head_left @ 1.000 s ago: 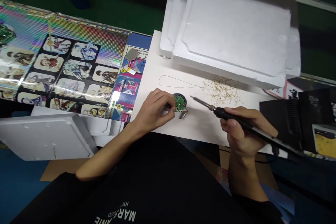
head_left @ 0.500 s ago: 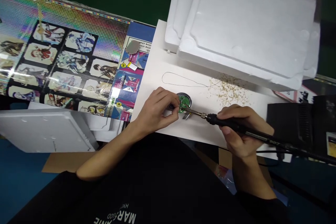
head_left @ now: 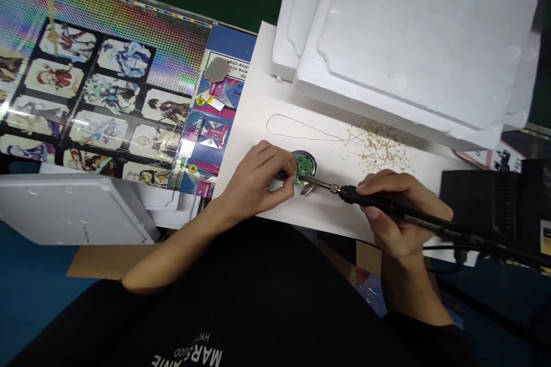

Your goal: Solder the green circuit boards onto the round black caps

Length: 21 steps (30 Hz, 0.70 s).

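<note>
A soldering iron [head_left: 355,195] lies in the grip of my right hand [head_left: 402,212], its metal tip pointing left onto a green circuit board [head_left: 305,164]. The board sits inside a round dark-rimmed housing on the white work surface. At the housing's left edge, my left hand [head_left: 262,180] is closed in a pinch, thumb and forefinger together beside the iron's tip. What that pinch holds is too small to make out. Just below the board a short metallic piece [head_left: 309,189] sticks out.
A thin looped wire [head_left: 297,117] and many tiny tan bits [head_left: 383,149] lie on the white board [head_left: 245,143]. White foam trays [head_left: 408,40] are stacked behind. To the right stands a black device [head_left: 469,200] with a cable; shiny printed sheets [head_left: 107,97] cover the left.
The camera view has shifted slightly. Both hands stay at the circuit board in nearly the same pose, the iron's tip still on it.
</note>
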{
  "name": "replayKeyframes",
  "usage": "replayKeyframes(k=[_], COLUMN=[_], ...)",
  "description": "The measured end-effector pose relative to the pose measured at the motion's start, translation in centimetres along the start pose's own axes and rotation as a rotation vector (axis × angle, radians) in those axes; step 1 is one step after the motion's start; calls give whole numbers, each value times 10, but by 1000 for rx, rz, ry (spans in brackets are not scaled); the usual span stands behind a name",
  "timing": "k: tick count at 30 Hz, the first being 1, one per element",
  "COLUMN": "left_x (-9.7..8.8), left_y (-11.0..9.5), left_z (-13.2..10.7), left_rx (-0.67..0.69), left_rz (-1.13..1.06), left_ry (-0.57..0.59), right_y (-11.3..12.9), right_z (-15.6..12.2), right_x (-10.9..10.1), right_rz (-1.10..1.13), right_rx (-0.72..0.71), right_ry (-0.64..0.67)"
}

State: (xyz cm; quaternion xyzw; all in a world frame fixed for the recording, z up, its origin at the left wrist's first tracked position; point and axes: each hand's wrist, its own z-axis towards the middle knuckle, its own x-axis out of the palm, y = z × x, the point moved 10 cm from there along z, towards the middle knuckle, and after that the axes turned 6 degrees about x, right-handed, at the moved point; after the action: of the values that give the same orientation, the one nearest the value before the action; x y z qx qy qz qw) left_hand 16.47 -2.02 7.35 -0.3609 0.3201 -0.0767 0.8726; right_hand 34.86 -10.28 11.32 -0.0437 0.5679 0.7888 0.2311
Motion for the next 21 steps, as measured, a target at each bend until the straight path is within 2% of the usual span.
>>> replayKeyframes(k=[18, 21], left_x=[1, 0], left_y=[2, 2], left_z=[1, 1], left_rx=[-34, -26], left_rz=[-18, -29], left_ry=[23, 15], right_y=[6, 10], right_z=[3, 2], right_x=[3, -2], right_rz=[-65, -32], right_rx=[-13, -39], right_ry=[17, -13])
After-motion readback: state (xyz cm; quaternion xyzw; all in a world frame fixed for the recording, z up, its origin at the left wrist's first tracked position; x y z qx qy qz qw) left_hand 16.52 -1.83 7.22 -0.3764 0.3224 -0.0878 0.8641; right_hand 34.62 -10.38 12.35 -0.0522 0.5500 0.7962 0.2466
